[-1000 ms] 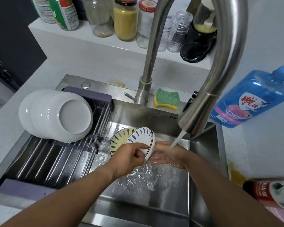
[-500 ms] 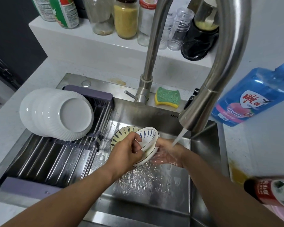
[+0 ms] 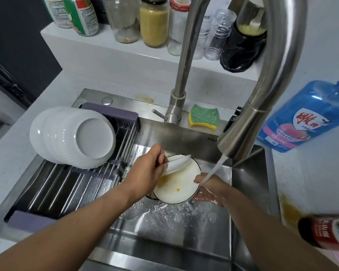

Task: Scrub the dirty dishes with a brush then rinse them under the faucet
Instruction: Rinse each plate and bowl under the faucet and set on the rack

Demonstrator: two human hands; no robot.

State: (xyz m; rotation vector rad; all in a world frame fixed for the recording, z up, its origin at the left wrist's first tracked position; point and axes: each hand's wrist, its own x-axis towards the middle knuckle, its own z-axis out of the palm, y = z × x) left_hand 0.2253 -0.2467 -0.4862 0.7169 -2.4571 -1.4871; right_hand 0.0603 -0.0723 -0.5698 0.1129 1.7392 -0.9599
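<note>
Head view: left hand grips small dish over stained plate, likely separating stack; right hand pinches plate rim, low in sink beside faucet stream, probably readying rinse.

Bare left forearm, bare right forearm

Brushed steel faucet and wet steel sink, glossy white ceramic dish, coarse green sponge.

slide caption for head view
Left hand holds a small dish over a stained bowl; faucet water runs onto the right hand gripping it
</note>
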